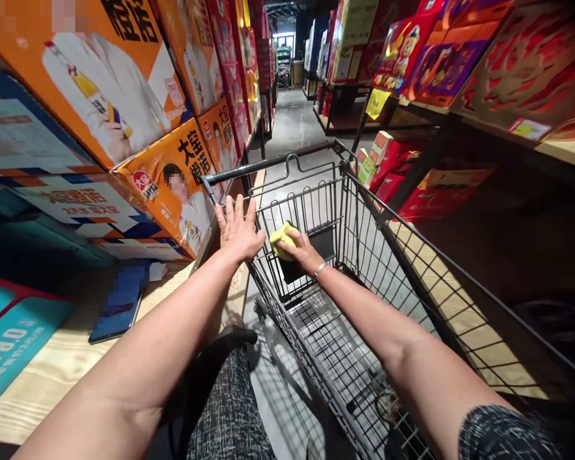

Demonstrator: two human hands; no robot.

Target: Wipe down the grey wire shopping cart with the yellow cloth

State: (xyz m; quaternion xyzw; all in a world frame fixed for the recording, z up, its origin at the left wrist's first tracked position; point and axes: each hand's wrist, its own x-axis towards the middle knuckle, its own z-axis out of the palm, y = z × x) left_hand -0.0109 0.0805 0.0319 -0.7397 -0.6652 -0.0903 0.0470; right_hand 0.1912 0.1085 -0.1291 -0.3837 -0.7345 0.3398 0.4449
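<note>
One yellow cloth is bunched in the right hand, whose fingers are curled closed around it. It sits at the handle end of one black wire shopping cart, in front of the upright wire panel; whether it touches the wires, I cannot tell. One silver bracelet circles the right wrist. The left hand has its fingers spread wide, grasping nothing, at the cart's corner near the single handle bar; contact is unclear. One bent wire hook rises beside that bar.

To the left, one phone lies on a wooden shelf, with one turquoise box near it. Four orange box fronts show above, two over two. Across the aisle hangs one yellow tag.
</note>
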